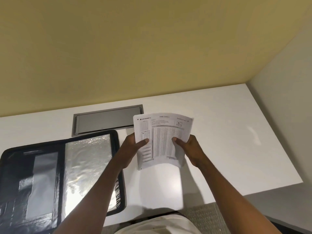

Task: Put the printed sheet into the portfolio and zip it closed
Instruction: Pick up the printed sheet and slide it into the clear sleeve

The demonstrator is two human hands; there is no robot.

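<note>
The printed sheet, white with grey tables of small print, is held up above the white desk, slightly bowed. My left hand grips its left edge with the thumb on the front. My right hand grips its right side the same way. The black zip portfolio lies open flat on the desk to the left of the sheet, its right half showing a shiny clear plastic sleeve and its left half dark pockets. My left forearm crosses the portfolio's right edge.
A grey metal cable hatch is set into the white desk behind the portfolio. A yellow wall stands at the back and a pale partition at the right. The desk's front edge runs near my lap.
</note>
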